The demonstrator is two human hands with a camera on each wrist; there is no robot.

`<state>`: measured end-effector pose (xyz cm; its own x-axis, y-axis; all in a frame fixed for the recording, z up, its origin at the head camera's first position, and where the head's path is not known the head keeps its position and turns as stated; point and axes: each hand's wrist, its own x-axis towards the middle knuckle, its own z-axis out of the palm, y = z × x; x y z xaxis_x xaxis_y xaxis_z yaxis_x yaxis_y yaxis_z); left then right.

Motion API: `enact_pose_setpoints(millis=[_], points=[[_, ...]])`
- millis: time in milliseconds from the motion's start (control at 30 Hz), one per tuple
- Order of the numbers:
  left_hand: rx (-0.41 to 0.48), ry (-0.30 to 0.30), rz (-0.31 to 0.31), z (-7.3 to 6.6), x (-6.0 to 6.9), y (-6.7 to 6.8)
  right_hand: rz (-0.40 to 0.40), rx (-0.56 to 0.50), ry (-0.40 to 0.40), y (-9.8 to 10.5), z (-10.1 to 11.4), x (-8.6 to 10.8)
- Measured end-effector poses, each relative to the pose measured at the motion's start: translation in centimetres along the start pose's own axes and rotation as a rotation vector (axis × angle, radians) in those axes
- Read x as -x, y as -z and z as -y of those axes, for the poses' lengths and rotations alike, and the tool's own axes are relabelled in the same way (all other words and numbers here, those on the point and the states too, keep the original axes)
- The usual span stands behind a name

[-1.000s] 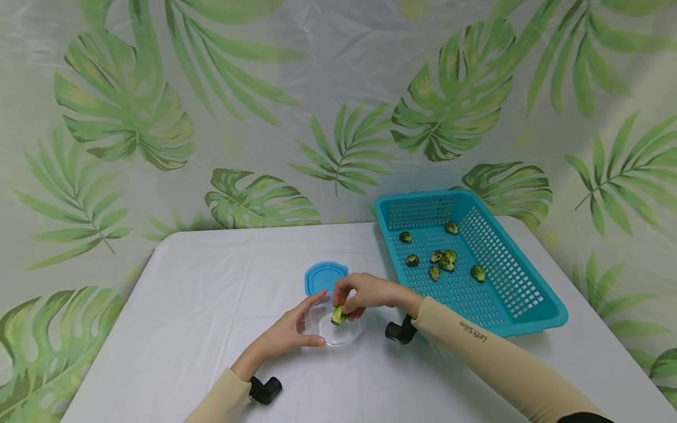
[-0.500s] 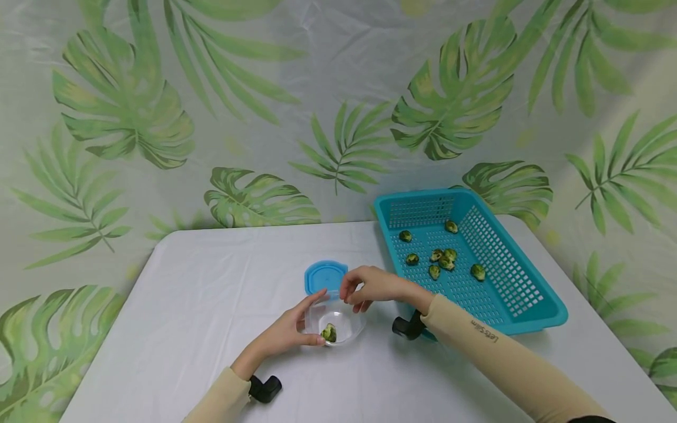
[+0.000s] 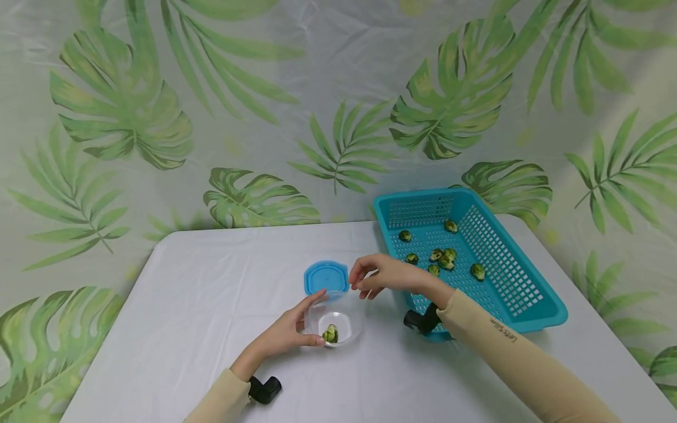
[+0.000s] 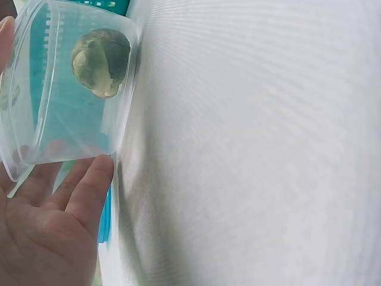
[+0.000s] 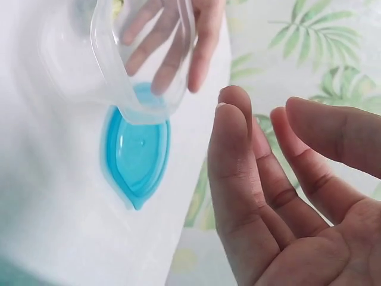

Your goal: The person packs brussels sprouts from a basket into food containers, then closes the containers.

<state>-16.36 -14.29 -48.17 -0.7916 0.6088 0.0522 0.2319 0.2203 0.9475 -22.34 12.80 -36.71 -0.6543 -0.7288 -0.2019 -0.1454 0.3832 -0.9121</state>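
A clear plastic container [image 3: 347,320] stands on the white table with one Brussels sprout [image 3: 330,333] lying inside; the left wrist view shows that sprout [image 4: 101,62] through the wall. My left hand [image 3: 285,333] holds the container from its left side, thumb at the front and fingers behind. Right of the container's rim, my right hand [image 3: 390,275] hovers with loosely bent fingers. In the right wrist view nothing lies between the fingertips of the right hand [image 5: 297,196]. Just behind the container lies a blue lid [image 3: 324,276].
A teal perforated basket [image 3: 529,324] occupies the right side of the table. Several Brussels sprouts [image 3: 446,259] are scattered on its floor. My right forearm crosses in front of the basket's near left corner. A leaf-patterned sheet [image 3: 338,147] hangs behind the table.
My right hand has let go of a Brussels sprout, which now rests in the container. That hand has risen and moved right, away from the container. The left hand has stayed in place.
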Motion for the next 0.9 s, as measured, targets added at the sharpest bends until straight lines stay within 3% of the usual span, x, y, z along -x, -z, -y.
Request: enact_pose_setpoints(millis=[900], points=[[-0.013, -0.023, 0.002, 0.2, -0.1, 0.0, -0.201, -0.114, -0.005, 6.0, -1.9, 4.0]])
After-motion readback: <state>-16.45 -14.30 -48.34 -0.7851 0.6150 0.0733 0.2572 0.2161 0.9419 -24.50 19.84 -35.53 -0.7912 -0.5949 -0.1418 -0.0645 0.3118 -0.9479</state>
